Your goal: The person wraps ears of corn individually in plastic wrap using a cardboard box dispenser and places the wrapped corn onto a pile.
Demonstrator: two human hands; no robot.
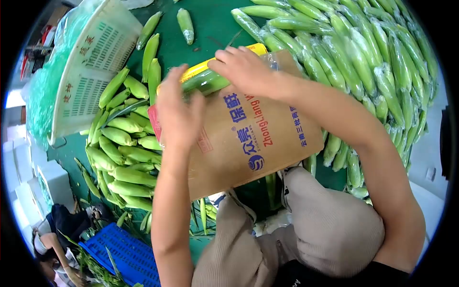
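1. In the head view, the left hand (179, 107) is held at the near-left end of a green ear of corn (209, 82), with the forearm raised almost straight up from the bottom edge. The fingers are blurred by motion, so whether they are closed on the ear cannot be told.
2. The right hand (244, 71) is laid over the ear's other end, the palm turned down and the fingers bent towards a yellow strip (257, 49). The elbow is bent outward and the forearm is slanted up and leftward. How tightly the ear is gripped cannot be told.
3. The ear is placed along the upper edge of a cardboard box (215, 162), between the two hands and in front of the yellow strip.
4. The box is printed in blue with "众亮 保鲜" and a small "ZHONGLIANG", beside a round logo; "ZhongLiang" is repeated in red, partly covered by the right arm.
5. On the white basket (98, 62), red characters are seen at too steep a slant to be read with certainty.
6. Unwrapped ears (125, 138) are heaped to the left; film-wrapped ears (351, 62) are piled to the right.
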